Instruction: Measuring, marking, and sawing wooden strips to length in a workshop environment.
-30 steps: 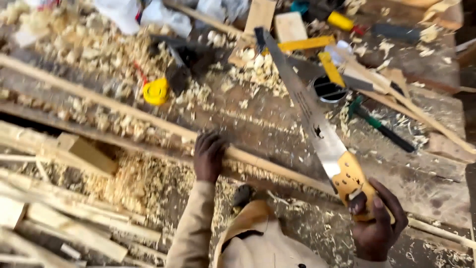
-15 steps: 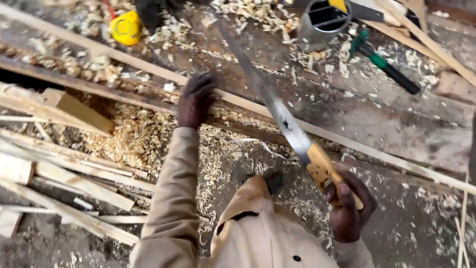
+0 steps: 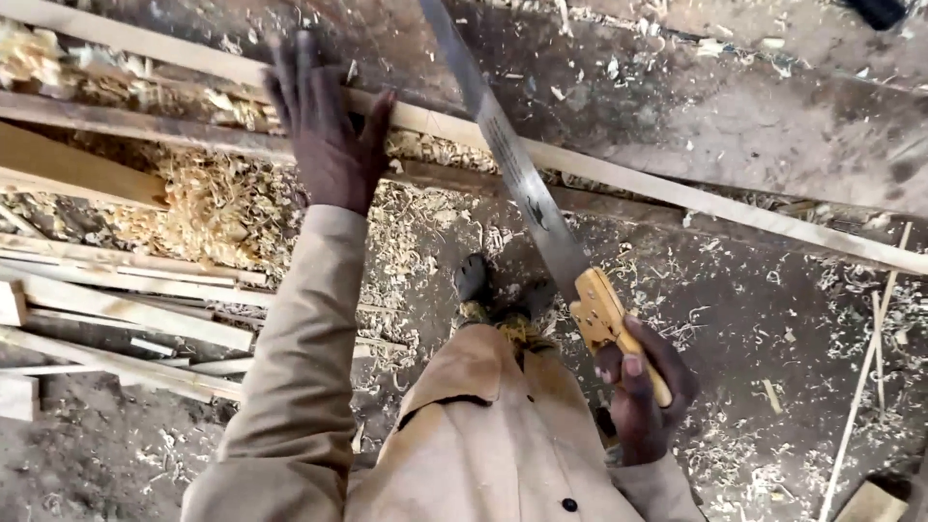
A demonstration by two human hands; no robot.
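You have one saw [image 3: 527, 193] in view and one long thin strip of wood [image 3: 677, 193] lying across the workbench [image 3: 773, 116]. Two hands show, one left hand [image 3: 329, 135] and one right hand [image 3: 643, 391]. One shoe [image 3: 474, 280] shows below.

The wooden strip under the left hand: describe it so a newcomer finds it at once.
Start at the dark, shaving-strewn workbench. A long pale wooden strip runs across it, dropping toward the right. The left hand presses on it and the handsaw crosses it; the other offcuts lie lower left, untouched.
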